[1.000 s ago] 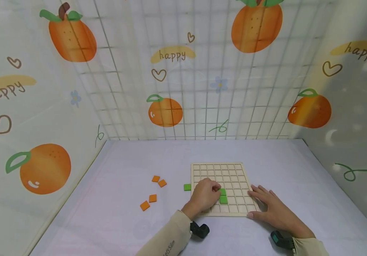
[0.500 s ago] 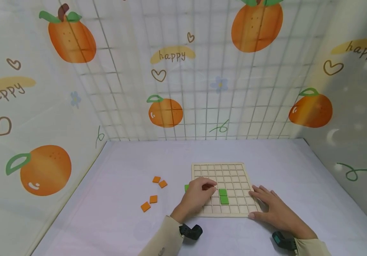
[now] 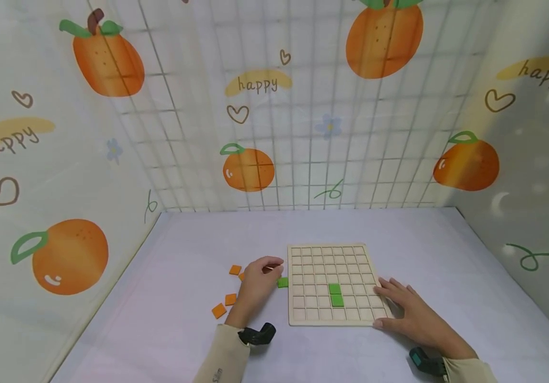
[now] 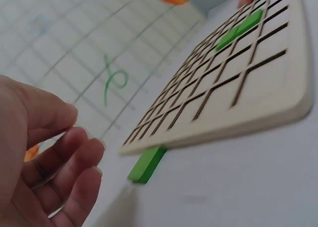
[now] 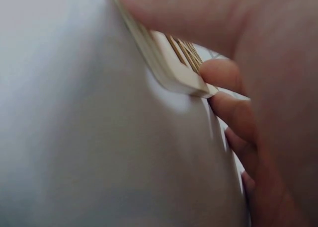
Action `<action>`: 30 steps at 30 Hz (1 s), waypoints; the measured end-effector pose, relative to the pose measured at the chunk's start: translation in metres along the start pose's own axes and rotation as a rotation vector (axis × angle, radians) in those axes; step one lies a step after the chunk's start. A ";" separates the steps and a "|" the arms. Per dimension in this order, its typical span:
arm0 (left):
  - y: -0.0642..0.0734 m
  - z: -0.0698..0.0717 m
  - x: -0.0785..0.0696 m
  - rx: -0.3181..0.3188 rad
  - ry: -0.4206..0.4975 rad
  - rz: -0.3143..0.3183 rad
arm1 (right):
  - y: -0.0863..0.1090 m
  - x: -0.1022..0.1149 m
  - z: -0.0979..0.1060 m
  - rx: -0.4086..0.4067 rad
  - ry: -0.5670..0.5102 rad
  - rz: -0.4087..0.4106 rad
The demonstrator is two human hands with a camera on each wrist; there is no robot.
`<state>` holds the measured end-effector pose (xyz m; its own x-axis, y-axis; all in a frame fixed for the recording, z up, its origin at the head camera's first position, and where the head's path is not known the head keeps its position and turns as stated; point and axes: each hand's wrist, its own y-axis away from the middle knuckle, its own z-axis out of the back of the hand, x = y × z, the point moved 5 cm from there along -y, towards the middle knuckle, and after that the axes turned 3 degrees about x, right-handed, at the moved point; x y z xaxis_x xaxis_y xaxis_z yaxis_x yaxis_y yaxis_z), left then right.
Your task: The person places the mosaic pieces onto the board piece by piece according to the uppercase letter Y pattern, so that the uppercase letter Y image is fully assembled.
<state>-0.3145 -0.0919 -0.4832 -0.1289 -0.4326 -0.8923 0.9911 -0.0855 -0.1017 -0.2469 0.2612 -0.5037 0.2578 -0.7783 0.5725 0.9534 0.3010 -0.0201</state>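
Observation:
A pale wooden grid board (image 3: 305, 267) lies on the white table. Two green square tiles, a farther one (image 3: 334, 289) and a nearer one (image 3: 337, 301), fill neighbouring cells. Against the board's left edge lies a loose green tile (image 3: 282, 282), also seen in the left wrist view (image 4: 147, 164). Just left of it hovers my left hand (image 3: 254, 284), fingers loosely bent, thumb near the index fingertip, nothing between them. My right hand (image 3: 413, 314) rests at the board's near right corner, thumb by the front edge and outstretched fingers along the right edge.
Several orange tiles lie left of the board: one at the back (image 3: 235, 269), one partly behind my left hand (image 3: 241, 276), and two nearer, an upper (image 3: 230, 299) and a lower (image 3: 219, 310). A printed curtain (image 3: 188, 133) surrounds the table's back and sides.
My left hand has let go of the area by the two green tiles and moved left, off the board, to beside the loose green tile. The right hand stays at the corner.

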 end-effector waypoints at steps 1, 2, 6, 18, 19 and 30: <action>-0.001 0.003 0.003 -0.006 0.001 0.013 | 0.001 0.000 0.000 -0.002 0.003 0.002; -0.001 0.005 0.005 -0.009 0.002 0.017 | 0.002 -0.001 0.001 -0.004 0.002 0.004; -0.001 0.010 0.011 0.016 -0.010 0.033 | 0.005 -0.001 0.002 -0.016 -0.006 0.017; -0.001 0.009 0.023 0.133 -0.193 0.053 | 0.000 0.000 0.001 -0.005 -0.031 0.020; -0.001 0.008 0.024 0.134 -0.199 0.054 | 0.000 0.000 0.001 -0.003 -0.029 0.019; 0.000 0.001 0.019 0.177 -0.264 -0.020 | 0.000 -0.001 0.001 0.000 -0.034 0.023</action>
<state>-0.3169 -0.1012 -0.5002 -0.1747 -0.6455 -0.7435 0.9704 -0.2408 -0.0190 -0.2471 0.2625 -0.5038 0.2738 -0.7522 0.5993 0.9475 0.3181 -0.0335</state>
